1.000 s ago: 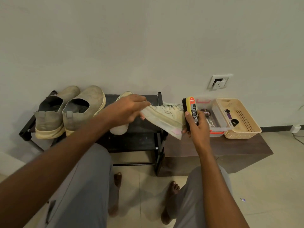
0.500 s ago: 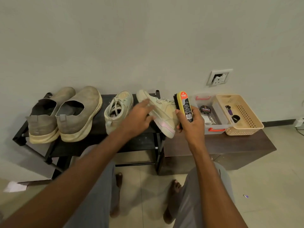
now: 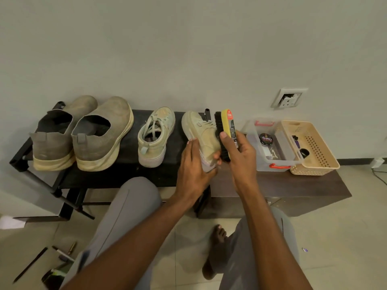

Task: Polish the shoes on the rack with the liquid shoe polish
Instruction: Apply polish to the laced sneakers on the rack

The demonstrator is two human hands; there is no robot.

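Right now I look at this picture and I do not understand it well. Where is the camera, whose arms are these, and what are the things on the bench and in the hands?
There is no machine here. The camera sits on a person's head and looks forward and down, so the two arms reaching in from below are that person's own.

The left hand holds a cream sneaker at its heel end. The right hand grips a yellow-backed shoe brush, with the black bristles against the side of that sneaker.

On the dark rack stand the matching sneaker and a pair of grey slip-on shoes. To the right, on a brown bench, stand a clear plastic box with a round polish tin inside, and a beige basket touching it.
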